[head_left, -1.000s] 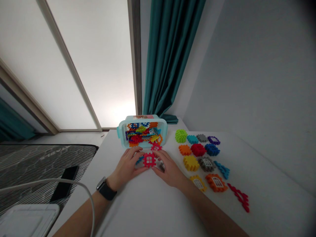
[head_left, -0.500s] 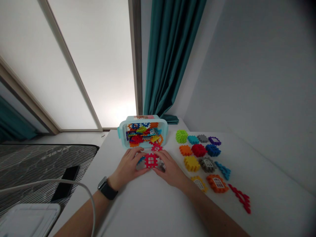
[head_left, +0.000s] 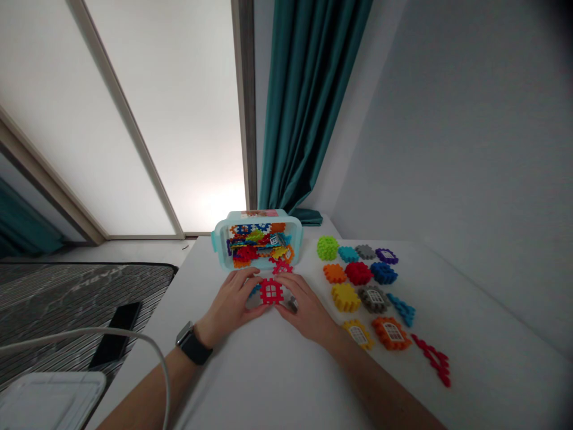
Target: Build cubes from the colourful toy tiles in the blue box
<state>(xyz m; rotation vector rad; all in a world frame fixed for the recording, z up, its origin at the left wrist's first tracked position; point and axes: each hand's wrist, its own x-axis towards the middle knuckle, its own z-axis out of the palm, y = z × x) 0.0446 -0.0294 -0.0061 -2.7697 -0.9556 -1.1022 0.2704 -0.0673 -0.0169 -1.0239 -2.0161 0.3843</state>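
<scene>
A red window-shaped building tile (head_left: 271,291) with notched edges stands between my hands, above the white table. My left hand (head_left: 231,301) has its thumb and fingers closed on the tile's left side. On the opposite side, my right hand (head_left: 307,307) pinches the tile's right edge. Part of a blue piece (head_left: 255,291) shows inside the curve of my left fingers. A grey piece (head_left: 292,303) is partly covered by my right hand. Just beyond my right fingertips lies a pinkish-red notched piece (head_left: 282,267), against the front of the bin.
A pale turquoise bin (head_left: 216,230) full of mixed building tiles lies open toward me. To the right are rows of sorted stacks, among them yellow blocks (head_left: 345,297), orange window tiles (head_left: 391,333) and red strips (head_left: 433,360). A white cable (head_left: 134,334) crosses at lower left.
The view has shifted very slightly, so things sit a little further left. Both hands keep the same grip on the red window tile.
</scene>
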